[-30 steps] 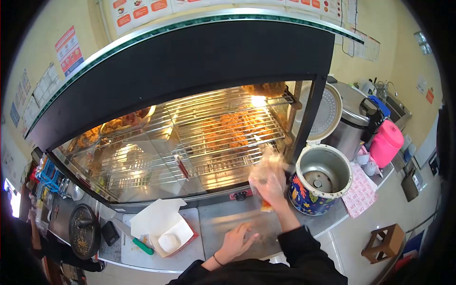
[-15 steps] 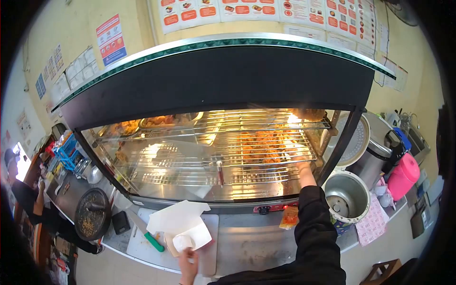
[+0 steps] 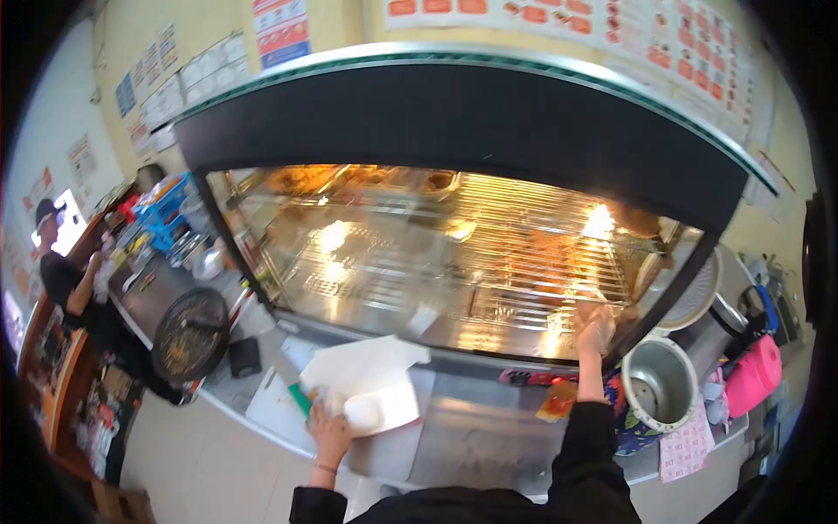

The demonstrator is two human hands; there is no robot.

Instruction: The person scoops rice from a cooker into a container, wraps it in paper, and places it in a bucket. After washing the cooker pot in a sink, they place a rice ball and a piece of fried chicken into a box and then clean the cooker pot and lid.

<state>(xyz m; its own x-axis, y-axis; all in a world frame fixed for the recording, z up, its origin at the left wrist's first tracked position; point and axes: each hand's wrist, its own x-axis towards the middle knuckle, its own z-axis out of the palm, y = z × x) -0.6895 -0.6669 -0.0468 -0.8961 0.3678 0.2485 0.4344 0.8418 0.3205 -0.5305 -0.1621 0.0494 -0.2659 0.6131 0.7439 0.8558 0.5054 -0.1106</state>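
Note:
A white paper takeaway box (image 3: 397,398) lies unfolded on a white cutting board (image 3: 384,457), with a white rounded mound (image 3: 362,412), likely rice, inside. My left hand (image 3: 329,434) has its fingers curled at the box's left edge, beside the green-handled knife (image 3: 298,399). At the lower right of the glass-fronted warming cabinet (image 3: 445,131) is my right hand (image 3: 594,327), its fingers curled and blurred. Whatever it may hold is not clear. Behind it, browned fried pieces (image 3: 554,258) sit on the wire rack (image 3: 497,244).
Right of the cabinet stands a deep metal pot (image 3: 661,384), near a pink jug (image 3: 753,377). An orange-red packet (image 3: 556,402) lies by the cabinet's base. On the left are a dark stone mortar (image 3: 192,336), a black box-like item (image 3: 245,357) and another person (image 3: 78,297).
My right hand has drawn back from the fried pieces toward the cabinet's front. My left hand has moved from the box's front to its left edge. The view has shifted.

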